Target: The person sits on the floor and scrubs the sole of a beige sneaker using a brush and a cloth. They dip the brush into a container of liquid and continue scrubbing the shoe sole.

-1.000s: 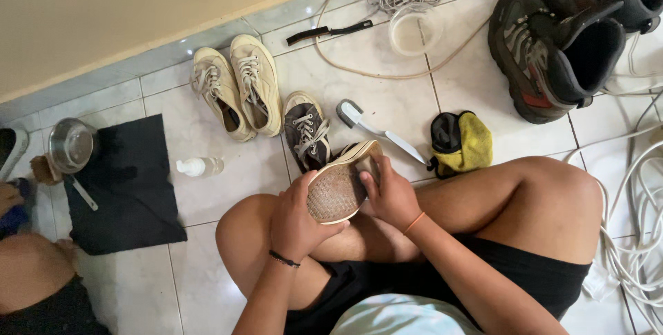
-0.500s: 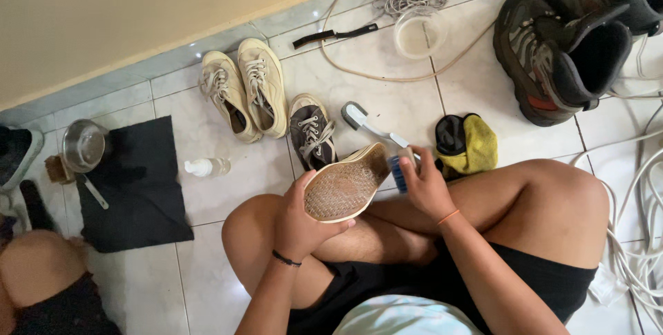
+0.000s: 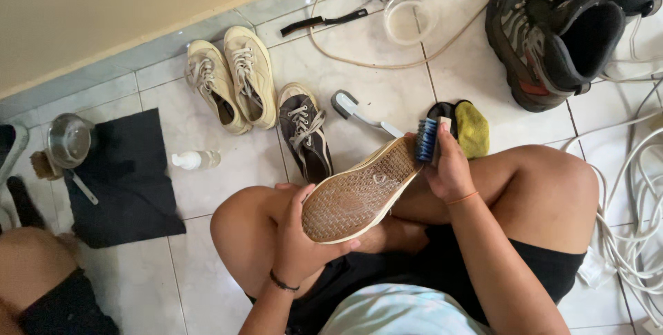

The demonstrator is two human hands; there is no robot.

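Left hand (image 3: 297, 245) is clenched on a sneaker (image 3: 359, 193), sole turned up, held over the lap. Right hand (image 3: 449, 169) is now closed round a small blue-bristled brush (image 3: 426, 139), bristles set at the toe edge of the sole. A second ago both hands were cupped on the shoe; half a second ago the right had gone out toward the floor. So the brush has been picked up and brought in, and scrubbing of the sole looks about to begin.

Just beyond the brush hand: a yellow cloth (image 3: 473, 128) and a white-handled brush (image 3: 359, 114) on the floor tiles. Left of the held shoe: a dark laced sneaker (image 3: 304, 138), then a cream pair (image 3: 231, 83). Farther off: a clear bowl (image 3: 407, 21) and hiking boots (image 3: 552, 38).
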